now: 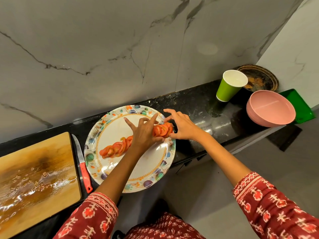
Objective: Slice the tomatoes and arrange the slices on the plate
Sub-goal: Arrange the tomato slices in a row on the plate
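From above the hands, no brand, label or readable writing is showing on anything along the black counter [198, 104].

The floral-rimmed plate [150, 163] is sitting at the counter's front edge, part of it hanging over that edge. It is carrying tomato slices in two groups: a fanned row [115, 147] lying toward the plate's left side, and a tighter stack [162, 130] standing on edge near the plate's far right rim. Farther right along the counter, a green paper cup [230, 85] is standing with nothing visible inside, and a pink bowl [271, 107] beside it is likewise showing only its bare inside. Behind them a dark round pan [260, 78] is leaning in the back corner, and a green tray [300, 106] is poking out from behind the bowl.

The left hand [143, 131] is reaching across the plate, fingers spread and mostly straight, its thumb side pressing against the left of the stack. The right hand [181, 126] is bracing the stack from the right, thumb and a fingertip touching it, other fingers lifted and fanned. The stack is sitting squeezed between both hands.

At the counter's left end a wet wooden cutting board [36, 178] is lying, with a red-handled knife [82, 163] resting between it and the plate.
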A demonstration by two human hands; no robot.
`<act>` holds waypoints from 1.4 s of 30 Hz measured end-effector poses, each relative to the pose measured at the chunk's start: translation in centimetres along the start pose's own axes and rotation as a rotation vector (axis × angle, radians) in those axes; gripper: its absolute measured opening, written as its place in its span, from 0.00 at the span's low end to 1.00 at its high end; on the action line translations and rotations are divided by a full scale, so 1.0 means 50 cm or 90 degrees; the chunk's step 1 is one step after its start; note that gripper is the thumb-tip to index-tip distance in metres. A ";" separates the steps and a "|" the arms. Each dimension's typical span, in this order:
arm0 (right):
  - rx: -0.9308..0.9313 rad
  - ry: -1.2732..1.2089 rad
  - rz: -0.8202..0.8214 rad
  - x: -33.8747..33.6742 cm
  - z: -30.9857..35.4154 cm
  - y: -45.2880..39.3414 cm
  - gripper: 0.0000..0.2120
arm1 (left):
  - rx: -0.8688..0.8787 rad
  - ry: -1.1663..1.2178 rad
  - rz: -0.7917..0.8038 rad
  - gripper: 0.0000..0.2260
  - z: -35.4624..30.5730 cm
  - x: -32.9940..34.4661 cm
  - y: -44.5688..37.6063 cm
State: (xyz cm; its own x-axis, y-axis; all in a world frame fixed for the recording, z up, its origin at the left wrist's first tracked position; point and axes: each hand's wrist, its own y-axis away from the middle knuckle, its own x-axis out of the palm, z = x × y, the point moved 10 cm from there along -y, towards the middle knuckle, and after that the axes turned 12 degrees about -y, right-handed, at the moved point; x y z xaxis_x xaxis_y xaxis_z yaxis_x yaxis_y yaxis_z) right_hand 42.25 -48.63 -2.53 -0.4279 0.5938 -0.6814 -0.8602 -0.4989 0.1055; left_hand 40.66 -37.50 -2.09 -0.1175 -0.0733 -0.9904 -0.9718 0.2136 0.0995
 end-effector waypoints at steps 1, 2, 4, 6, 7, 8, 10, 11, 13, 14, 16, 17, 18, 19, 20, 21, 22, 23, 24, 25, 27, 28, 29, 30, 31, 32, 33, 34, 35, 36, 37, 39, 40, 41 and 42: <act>-0.001 -0.005 -0.003 -0.001 0.003 0.001 0.43 | -0.001 -0.002 0.005 0.42 0.001 -0.003 0.000; -0.004 -0.010 -0.009 -0.003 0.006 0.002 0.43 | -0.002 -0.002 0.008 0.44 0.003 -0.007 0.001; -0.015 -0.011 -0.018 -0.005 0.015 0.000 0.43 | -0.007 0.009 0.009 0.44 0.013 -0.012 0.004; -0.029 -0.003 -0.013 0.000 0.027 -0.004 0.42 | -0.015 0.021 0.006 0.43 0.029 -0.018 0.010; -0.035 0.002 -0.007 0.004 0.032 -0.006 0.41 | -0.017 0.031 -0.001 0.43 0.038 -0.021 0.015; -0.038 0.008 0.000 0.007 0.036 -0.008 0.40 | -0.017 0.053 -0.011 0.43 0.047 -0.027 0.022; -0.031 0.015 0.015 0.011 0.039 -0.009 0.40 | -0.017 0.135 -0.036 0.44 0.074 -0.039 0.042; -0.027 0.011 0.017 0.010 0.041 -0.009 0.41 | -0.025 0.187 -0.049 0.43 0.098 -0.043 0.055; -0.024 -0.015 0.008 -0.001 0.047 -0.009 0.44 | -0.070 0.279 -0.087 0.37 0.165 -0.046 0.083; -0.025 -0.029 -0.006 -0.009 0.053 -0.010 0.45 | -0.105 0.312 -0.113 0.33 0.204 -0.049 0.100; -0.030 -0.063 -0.037 -0.018 0.069 -0.016 0.43 | -0.176 0.344 -0.165 0.24 0.277 -0.057 0.136; -0.034 -0.080 -0.050 -0.017 0.080 -0.020 0.40 | -0.199 0.341 -0.188 0.21 0.303 -0.063 0.155; -0.042 -0.091 -0.058 -0.010 0.094 -0.026 0.38 | -0.217 0.328 -0.203 0.19 0.326 -0.070 0.173; -0.048 -0.098 -0.064 -0.001 0.108 -0.031 0.36 | -0.233 0.313 -0.205 0.17 0.342 -0.073 0.188; -0.049 -0.104 -0.067 0.009 0.118 -0.036 0.34 | -0.246 0.298 -0.193 0.16 0.353 -0.071 0.199; -0.049 -0.110 -0.067 0.023 0.129 -0.040 0.32 | -0.252 0.288 -0.170 0.16 0.363 -0.066 0.210; -0.049 -0.116 -0.068 0.034 0.138 -0.043 0.30 | -0.247 0.286 -0.144 0.16 0.365 -0.059 0.217; -0.051 -0.116 -0.069 0.046 0.147 -0.045 0.28 | -0.235 0.287 -0.119 0.16 0.367 -0.050 0.224; -0.053 -0.110 -0.070 0.055 0.152 -0.047 0.27 | -0.218 0.289 -0.101 0.17 0.364 -0.044 0.229; -0.055 -0.096 -0.070 0.064 0.156 -0.047 0.26 | -0.200 0.288 -0.091 0.19 0.359 -0.038 0.232; -0.063 -0.064 -0.059 0.084 0.164 -0.046 0.25 | -0.180 0.288 -0.077 0.21 0.352 -0.028 0.239; -0.065 -0.055 -0.054 0.092 0.166 -0.046 0.24 | -0.178 0.291 -0.071 0.22 0.350 -0.022 0.241; -0.065 -0.053 -0.052 0.097 0.167 -0.044 0.24 | -0.180 0.296 -0.072 0.21 0.347 -0.019 0.243; -0.064 -0.056 -0.054 0.099 0.167 -0.043 0.24 | -0.181 0.303 -0.078 0.21 0.344 -0.020 0.244; -0.063 -0.059 -0.057 0.102 0.167 -0.041 0.24 | -0.181 0.310 -0.089 0.20 0.342 -0.022 0.246; -0.059 -0.061 -0.058 0.104 0.165 -0.041 0.23 | -0.178 0.314 -0.101 0.19 0.339 -0.026 0.246; -0.058 -0.059 -0.057 0.106 0.165 -0.039 0.23 | -0.176 0.317 -0.109 0.19 0.338 -0.028 0.247; -0.056 -0.054 -0.055 0.109 0.163 -0.038 0.22 | -0.173 0.319 -0.114 0.18 0.337 -0.029 0.247; -0.053 -0.048 -0.051 0.112 0.163 -0.038 0.21 | -0.172 0.321 -0.112 0.18 0.337 -0.028 0.246; -0.050 -0.043 -0.047 0.115 0.163 -0.037 0.21 | -0.170 0.323 -0.108 0.18 0.337 -0.027 0.246; -0.051 -0.036 -0.041 0.118 0.164 -0.037 0.21 | -0.167 0.324 -0.102 0.18 0.337 -0.025 0.244; -0.054 -0.024 -0.033 0.120 0.168 -0.037 0.21 | -0.162 0.326 -0.093 0.19 0.336 -0.022 0.243; -0.055 -0.022 -0.037 0.116 0.170 -0.036 0.22 | -0.161 0.329 -0.091 0.20 0.335 -0.021 0.244; -0.058 -0.021 -0.046 0.111 0.172 -0.036 0.23 | -0.162 0.333 -0.089 0.20 0.335 -0.020 0.245; -0.058 -0.021 -0.051 0.107 0.175 -0.037 0.24 | -0.164 0.339 -0.088 0.21 0.334 -0.018 0.247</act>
State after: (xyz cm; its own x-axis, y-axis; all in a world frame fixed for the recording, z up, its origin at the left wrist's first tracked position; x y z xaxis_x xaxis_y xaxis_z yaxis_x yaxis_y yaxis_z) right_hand 39.11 -39.02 -0.01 -0.3695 0.6532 -0.6610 -0.8637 -0.5038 -0.0150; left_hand 32.19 -18.55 -1.55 -0.0085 -0.5747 -0.8184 -0.9958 -0.0700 0.0595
